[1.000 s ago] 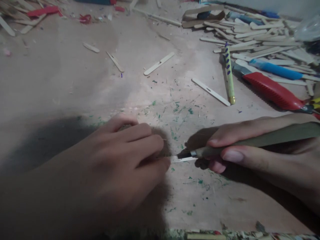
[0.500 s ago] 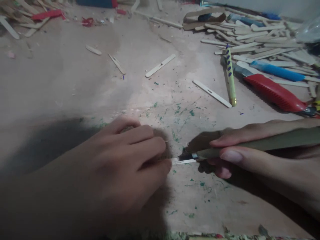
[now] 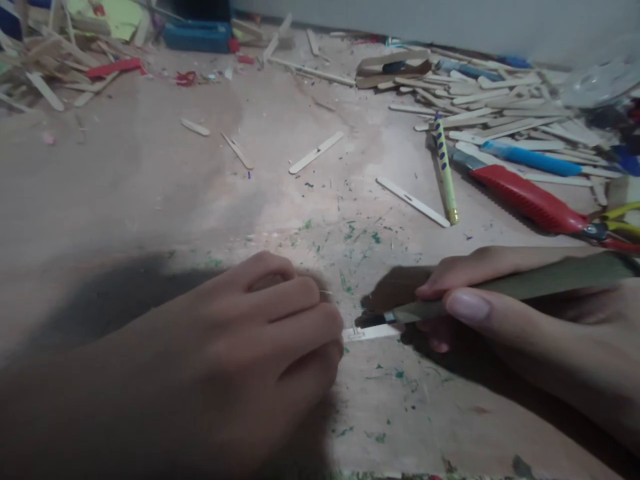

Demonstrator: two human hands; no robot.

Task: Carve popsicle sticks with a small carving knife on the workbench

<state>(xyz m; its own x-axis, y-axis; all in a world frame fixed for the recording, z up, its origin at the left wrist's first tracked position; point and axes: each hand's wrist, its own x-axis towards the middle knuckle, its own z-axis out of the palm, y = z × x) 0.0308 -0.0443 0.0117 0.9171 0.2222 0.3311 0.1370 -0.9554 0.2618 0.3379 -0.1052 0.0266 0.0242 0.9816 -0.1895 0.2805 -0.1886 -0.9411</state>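
Note:
My left hand (image 3: pixel 280 333) is closed with bent fingers, pinning one end of a pale popsicle stick (image 3: pixel 375 332) to the table. Most of that stick is hidden under the fingers; pencil-like marks show on its bare part. In my right hand (image 3: pixel 520 320) is a slim craft knife (image 3: pixel 535 281) with a dull green handle, held like a pen. Its dark blade points left and lies at the far edge of the stick; whether it touches the wood I cannot tell.
Two notched popsicle sticks (image 3: pixel 413 202) lie beyond my hands. Right of them are a dotted pencil (image 3: pixel 446 173), a red-handled cutter (image 3: pixel 530 197), a blue pen-like tool (image 3: pixel 535 159) and a heap of sticks (image 3: pixel 500 100). Another stick pile (image 3: pixel 55 63) is at back left. Green scraps dot the table.
The view has tipped up slightly, so more of the back shows. The knife's blade has shifted from over the stick to its far edge, and more of the stick's face is visible.

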